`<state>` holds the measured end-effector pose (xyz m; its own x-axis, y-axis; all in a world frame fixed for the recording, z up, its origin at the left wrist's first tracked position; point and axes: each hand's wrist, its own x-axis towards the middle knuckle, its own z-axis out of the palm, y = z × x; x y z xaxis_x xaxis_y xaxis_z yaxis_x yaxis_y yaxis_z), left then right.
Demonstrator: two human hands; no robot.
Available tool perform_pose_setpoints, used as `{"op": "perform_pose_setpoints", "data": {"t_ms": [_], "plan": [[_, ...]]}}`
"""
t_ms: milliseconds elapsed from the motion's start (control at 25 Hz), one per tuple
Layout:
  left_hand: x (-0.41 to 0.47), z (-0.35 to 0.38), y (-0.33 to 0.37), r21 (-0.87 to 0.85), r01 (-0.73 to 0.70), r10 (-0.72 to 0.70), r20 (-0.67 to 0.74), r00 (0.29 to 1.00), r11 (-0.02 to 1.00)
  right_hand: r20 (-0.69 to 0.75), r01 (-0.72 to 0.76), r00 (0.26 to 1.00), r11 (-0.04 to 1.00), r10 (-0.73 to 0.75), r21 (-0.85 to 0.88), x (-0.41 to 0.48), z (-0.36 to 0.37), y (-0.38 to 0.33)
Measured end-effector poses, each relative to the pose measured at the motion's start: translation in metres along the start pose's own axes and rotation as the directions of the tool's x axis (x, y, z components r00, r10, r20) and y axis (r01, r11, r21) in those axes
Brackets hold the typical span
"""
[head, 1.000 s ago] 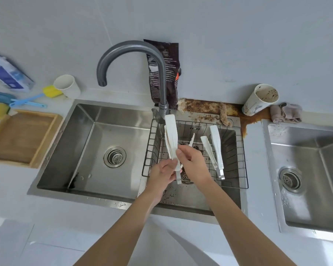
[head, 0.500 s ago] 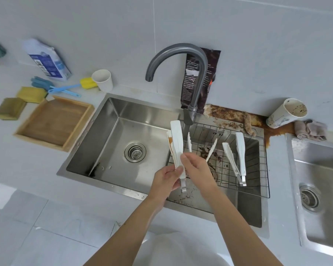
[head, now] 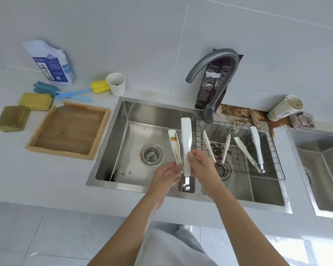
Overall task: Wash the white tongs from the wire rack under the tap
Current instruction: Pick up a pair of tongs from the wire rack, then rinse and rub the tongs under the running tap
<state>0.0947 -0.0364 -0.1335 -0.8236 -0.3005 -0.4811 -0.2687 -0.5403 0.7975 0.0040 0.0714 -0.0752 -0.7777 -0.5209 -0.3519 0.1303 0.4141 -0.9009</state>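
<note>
a kitchen, shown by the steel sink (head: pixel 112 150) set in a pale counter under a tiled wall. a grey arched tap (head: pixel 217 73) rises behind the sink, a wire rack (head: pixel 275 169) sits in its right side, sponges (head: pixel 35 100) and a wooden tray (head: pixel 67 129) lie left of it, a second basin (head: pixel 319 179) lies right of it.

There is only one view, a wide-angle camera worn on the person's head, looking forward and steeply down from above the bare forearms. It sits close over the steel double-bowl sink (head: pixel 112 150), whose edges bow with the lens. Beyond the fingertips (head: pixel 190 154) the curved grey tap (head: pixel 215 60) and pale tiled wall (head: pixel 123 35) face the camera; floor shows nearest.
</note>
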Motion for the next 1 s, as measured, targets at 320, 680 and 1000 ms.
{"op": "perform_pose_setpoints", "data": {"t_ms": [320,680,1000], "plan": [[-0.002,-0.023,0.024,-0.059,-0.007,0.009,0.031,0.999,0.998,-0.034,-0.035,0.999,0.999,0.036,0.039,-0.013,0.031,-0.007],[0.021,-0.004,0.034,0.059,-0.071,0.072,-0.018,0.997,0.996,0.057,-0.052,0.997,0.99,0.045,0.127,0.013,0.006,-0.005],[0.042,0.01,0.032,0.016,-0.041,0.042,-0.097,0.994,0.999,0.149,-0.034,0.989,0.991,0.014,0.132,0.044,-0.015,0.002]]}}
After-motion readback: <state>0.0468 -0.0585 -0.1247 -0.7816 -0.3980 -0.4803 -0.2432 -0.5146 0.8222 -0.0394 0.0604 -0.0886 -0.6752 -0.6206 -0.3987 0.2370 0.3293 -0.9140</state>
